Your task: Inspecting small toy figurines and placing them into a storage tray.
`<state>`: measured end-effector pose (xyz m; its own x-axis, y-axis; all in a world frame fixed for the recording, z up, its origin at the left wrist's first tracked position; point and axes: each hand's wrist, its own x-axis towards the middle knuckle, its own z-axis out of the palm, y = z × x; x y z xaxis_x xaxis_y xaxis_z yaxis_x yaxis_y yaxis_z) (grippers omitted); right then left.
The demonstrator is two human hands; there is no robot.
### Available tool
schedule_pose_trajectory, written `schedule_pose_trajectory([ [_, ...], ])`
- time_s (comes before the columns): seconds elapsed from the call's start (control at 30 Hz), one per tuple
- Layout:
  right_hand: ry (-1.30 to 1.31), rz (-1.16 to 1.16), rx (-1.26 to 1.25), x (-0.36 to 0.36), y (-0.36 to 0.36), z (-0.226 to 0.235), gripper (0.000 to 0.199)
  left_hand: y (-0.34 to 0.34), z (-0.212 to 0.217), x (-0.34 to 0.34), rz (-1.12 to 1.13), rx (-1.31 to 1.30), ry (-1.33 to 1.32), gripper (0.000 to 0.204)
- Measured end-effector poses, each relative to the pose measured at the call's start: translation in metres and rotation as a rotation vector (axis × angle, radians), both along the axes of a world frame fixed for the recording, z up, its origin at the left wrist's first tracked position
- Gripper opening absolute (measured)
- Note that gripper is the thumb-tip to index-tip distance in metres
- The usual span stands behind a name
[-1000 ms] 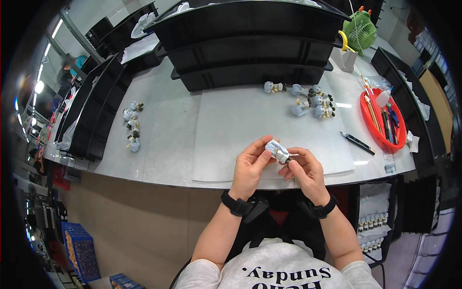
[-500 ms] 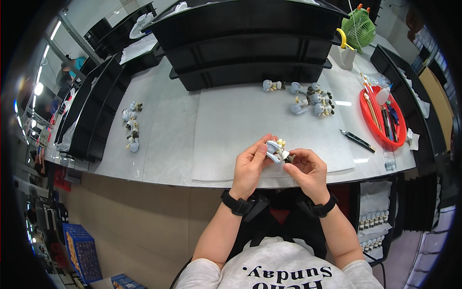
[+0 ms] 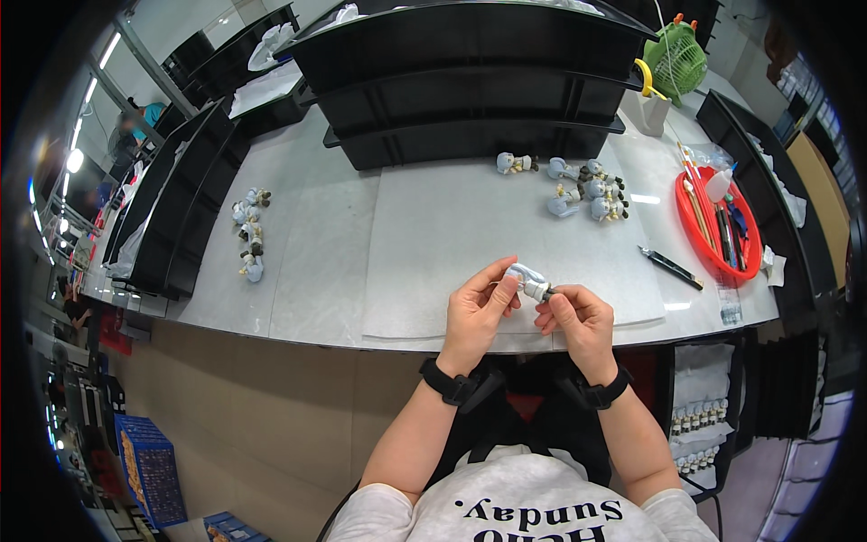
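Black stacked plastic trays stand at the far left of the pale grey worktable, and just beside them lies a short row of small grey-and-white figurines. Near the table's front edge, the left hand is closed around a small white-and-grey figurine, thumb and fingertips pinching its left end from above and below. The figurine lies tilted between the two hands, above the edge of the table. The right hand meets it from the other side, its fingertips closed on the figurine's darker right end. Both wrists wear black bands. Farther back and to the right sits a cluster of similar grey figurines. A black pen-like tool lies right of the hands, and a round red plastic tray holding tools sits beyond it.
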<state>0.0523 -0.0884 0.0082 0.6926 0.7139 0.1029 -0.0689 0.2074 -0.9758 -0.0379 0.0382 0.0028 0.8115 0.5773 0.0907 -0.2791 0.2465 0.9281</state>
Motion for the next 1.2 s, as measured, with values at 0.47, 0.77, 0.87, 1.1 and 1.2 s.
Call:
schedule_pose_trajectory([
  [0.47,-0.348,0.006,0.114,0.001,0.003,-0.007,0.024,0.005,0.0,-0.005,-0.037,-0.066,-0.032,0.032],
  [0.77,-0.321,0.081,0.01,0.006,-0.008,0.006,0.018,-0.001,0.0,-0.007,-0.056,0.103,-0.007,0.028],
  [0.87,-0.211,0.013,0.096,0.009,-0.04,0.016,0.014,-0.005,0.006,-0.004,-0.056,0.153,-0.054,0.032],
  [1.1,-0.183,-0.914,0.234,0.073,-0.204,0.013,0.021,-0.001,0.002,-0.005,-0.015,0.258,0.093,0.03],
  [1.2,-0.243,-1.068,-0.008,0.106,-0.278,-0.029,0.018,-0.004,0.005,-0.001,-0.007,0.264,0.095,0.029],
])
